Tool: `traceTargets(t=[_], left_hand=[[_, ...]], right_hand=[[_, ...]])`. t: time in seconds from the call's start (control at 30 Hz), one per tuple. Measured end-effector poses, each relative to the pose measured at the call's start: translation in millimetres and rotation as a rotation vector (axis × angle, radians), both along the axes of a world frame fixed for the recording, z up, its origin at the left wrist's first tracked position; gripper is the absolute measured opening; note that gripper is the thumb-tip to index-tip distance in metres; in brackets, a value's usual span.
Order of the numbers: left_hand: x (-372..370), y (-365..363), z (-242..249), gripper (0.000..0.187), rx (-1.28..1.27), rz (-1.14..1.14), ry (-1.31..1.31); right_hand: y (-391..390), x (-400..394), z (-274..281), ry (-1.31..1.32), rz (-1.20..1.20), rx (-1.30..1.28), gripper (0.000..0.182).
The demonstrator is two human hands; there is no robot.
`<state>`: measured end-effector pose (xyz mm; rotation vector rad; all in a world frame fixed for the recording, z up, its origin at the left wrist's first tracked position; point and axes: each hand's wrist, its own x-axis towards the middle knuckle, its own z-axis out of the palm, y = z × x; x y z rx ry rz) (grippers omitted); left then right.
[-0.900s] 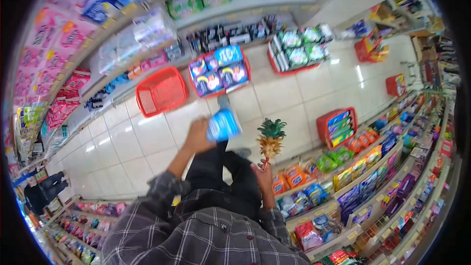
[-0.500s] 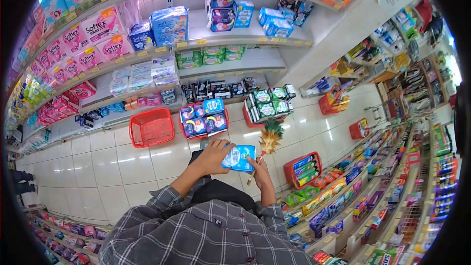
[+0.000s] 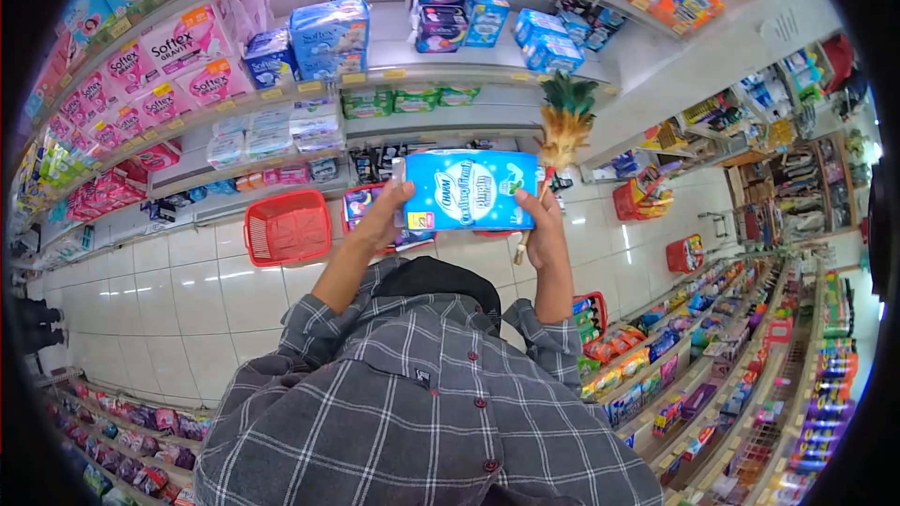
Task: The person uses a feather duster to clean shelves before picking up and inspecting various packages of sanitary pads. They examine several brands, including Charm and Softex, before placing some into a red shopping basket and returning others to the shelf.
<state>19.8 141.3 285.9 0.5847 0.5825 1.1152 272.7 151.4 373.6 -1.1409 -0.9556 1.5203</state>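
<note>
A blue Charm pack of sanitary pads (image 3: 469,195) is held up flat in front of me, its printed face towards the camera. My left hand (image 3: 381,213) is closed on the pack's left end. Closed on the right end is my right hand (image 3: 546,232), thumb over the front. A feather duster (image 3: 564,126) is also gripped in that right hand, its brown and green feathers pointing up towards the shelf and its handle end sticking out below. The pack partly hides a red basket of pad packs (image 3: 358,206) on the floor behind it.
Ahead stands a shelf unit (image 3: 394,61) with blue Softex packs (image 3: 328,37) and pink packs (image 3: 187,40). A red basket (image 3: 287,229) stands on the tiled floor. Shelves of goods (image 3: 694,375) line the right side. Another person's legs (image 3: 36,326) show at the far left.
Both hands have raised the pack up and away from my body, and it now appears larger. My left hand has shifted to its left end. The feather duster has risen with my right hand.
</note>
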Motion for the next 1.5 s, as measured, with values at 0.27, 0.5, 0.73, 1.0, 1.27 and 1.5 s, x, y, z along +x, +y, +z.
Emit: traceTargets(t=[0.27, 0.5, 0.73, 1.0, 1.27, 1.5], left_hand=[[2.6, 19.0, -12.1, 0.09, -0.219, -0.013, -0.296], [6.3, 27.7, -11.4, 0.074, -0.246, 0.228, -0.221], [3.5, 44.3, -24.6, 0.072, -0.259, 0.306, -0.403], [2.1, 61.6, -10.4, 0.085, -0.217, 0.344, -0.263], [-13.5, 55.3, -28.6, 0.072, -0.118, 0.231, -0.392], [-21.7, 47.5, -13.3, 0.08, -0.226, 0.376, -0.311]], right_hand=[[35.4, -13.7, -7.6, -0.009, 0.028, -0.022, 0.022], [55.8, 14.0, -19.3, -0.432, -0.084, 0.104, 0.028], [28.1, -13.4, 22.7, -0.806, 0.613, 0.373, 0.03], [71.9, 23.1, -5.8, -0.777, 0.29, 0.336, 0.033], [37.9, -19.3, 24.7, -0.671, 0.65, 0.345, 0.028], [69.4, 3.5, -25.2, -0.576, 0.399, 0.178, 0.038]])
